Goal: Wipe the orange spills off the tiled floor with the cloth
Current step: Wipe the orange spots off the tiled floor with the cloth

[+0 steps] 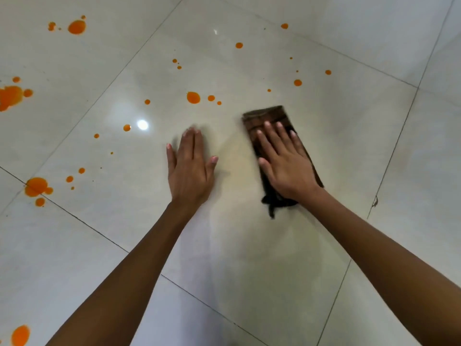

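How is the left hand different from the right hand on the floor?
The left hand lies on the bare tiled floor; the right hand presses on the dark brown cloth. The left hand's middle fingers lie close together; the right hand's fingers are spread wider. Both hands are flat, palm down, with straight fingers.

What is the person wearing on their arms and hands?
Nothing that shows. The left hand and the right hand have no gloves, rings or bracelets, and the fingernails are short and plain. The left forearm and the right forearm are bare up to the picture's edge: no sleeves and no watch.
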